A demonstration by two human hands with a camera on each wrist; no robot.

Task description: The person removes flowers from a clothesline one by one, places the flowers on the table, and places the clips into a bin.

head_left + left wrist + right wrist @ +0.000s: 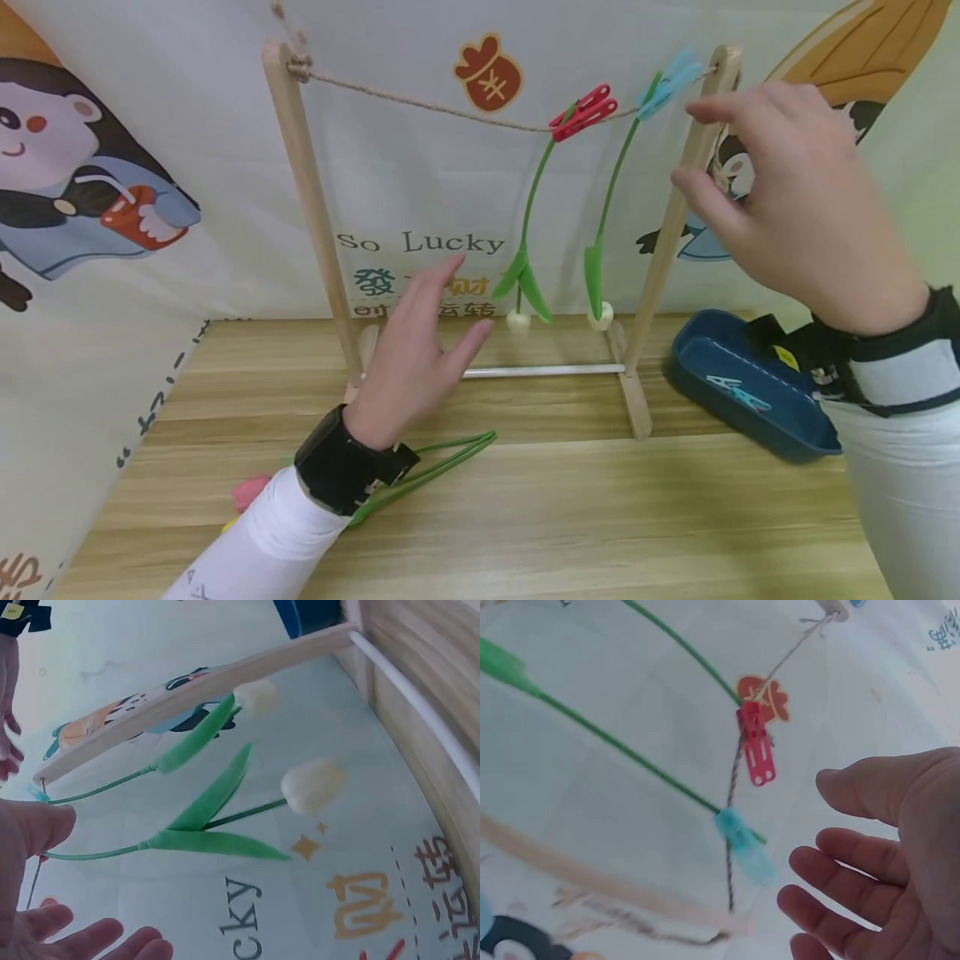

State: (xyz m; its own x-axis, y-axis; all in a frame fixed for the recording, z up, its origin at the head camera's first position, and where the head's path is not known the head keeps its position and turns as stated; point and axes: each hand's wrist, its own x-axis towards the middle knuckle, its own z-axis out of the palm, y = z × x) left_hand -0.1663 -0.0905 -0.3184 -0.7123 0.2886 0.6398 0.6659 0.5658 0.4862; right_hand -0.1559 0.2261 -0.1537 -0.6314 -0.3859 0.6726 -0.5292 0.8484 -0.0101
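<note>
Wood-grain table (570, 517), pale backdrop (420, 183), upside-down white tulips (593, 275)

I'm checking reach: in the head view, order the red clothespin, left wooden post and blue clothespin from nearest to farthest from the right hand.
1. Blue clothespin, just left of the right hand
2. Red clothespin, farther left
3. Left wooden post, farthest left

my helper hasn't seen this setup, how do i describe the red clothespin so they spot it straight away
Find the upright wooden frame on the table, then the rope strung across its top. Right of the rope's middle, the red clothespin clips a white tulip by its green stem. Its red colour separates it from the light-blue clothespin farther right.
</note>
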